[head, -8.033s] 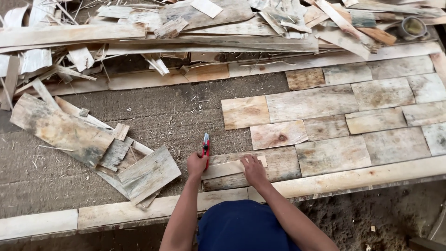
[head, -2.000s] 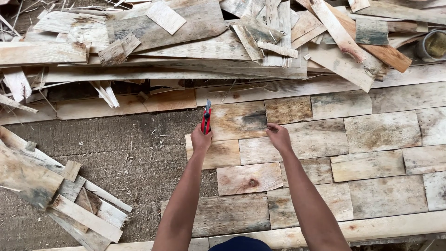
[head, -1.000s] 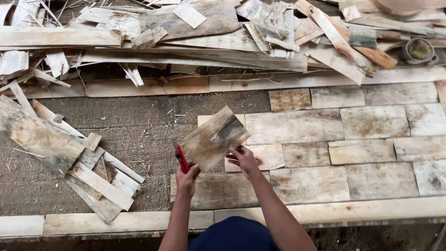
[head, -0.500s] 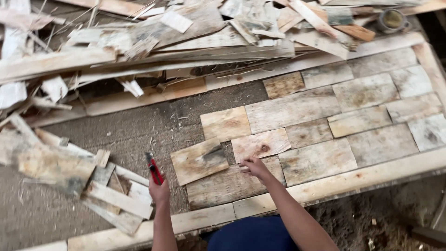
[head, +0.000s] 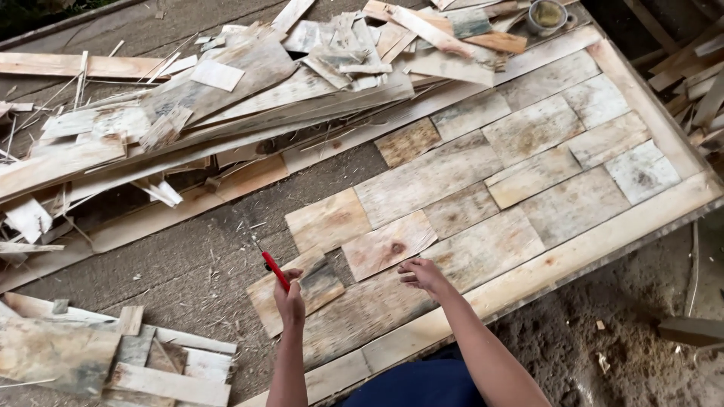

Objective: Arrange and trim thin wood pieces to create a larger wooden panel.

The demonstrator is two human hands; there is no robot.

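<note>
My left hand (head: pixel 289 299) grips a red-handled tool (head: pixel 274 269) and hovers over a weathered wood piece (head: pixel 298 289) lying at the left end of the laid pieces. With its fingers spread and nothing in it, my right hand (head: pixel 424 275) hangs just above the laid pieces, near a pale piece with a knot (head: pixel 388 245). Many flat wood pieces (head: pixel 520 162) lie fitted side by side inside a light wooden frame (head: pixel 573 256) on a grey board (head: pixel 204 271).
A heap of loose planks and offcuts (head: pixel 249 83) lies along the far side. A smaller pile of scraps (head: pixel 113 362) sits at the lower left. A round tin (head: pixel 547 15) stands at the top right. Bare dirt ground (head: pixel 626 347) lies right of the frame.
The weathered piece I held up a second ago now lies flat at the left end of the laid pieces. My right hand has let it go. The view has swung and tilted.
</note>
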